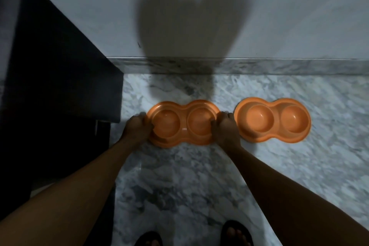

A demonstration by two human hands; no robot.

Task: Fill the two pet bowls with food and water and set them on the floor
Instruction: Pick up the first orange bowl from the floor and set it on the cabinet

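1. In the middle of the frame, from my head camera, I have the nearer orange double bowl (182, 124) gripped at both ends. It sits low over the marble floor (179, 175); I cannot tell whether it rests on the floor or hangs just above it.

2. My left hand (137, 127) is curled closed over the bowl's left end, thumb over the rim and fingers tucked under. My right hand (224, 127) is closed the same way on the right end. I hold both ends, I judge, so the dish stays level.

3. At centre right, the second orange double bowl (272, 119) lies flat on the floor just beside my right hand, untouched. Both dishes lie side by side along the wall (279, 16) at the top of the frame, out of the walkway.

4. All four cups look empty to me, though the light is dim and clear water would be hard to see.

5. At the left, a dark cabinet (50, 62) stands close to the held bowl. At the bottom edge, my sandalled feet (236, 233) face the bowls.
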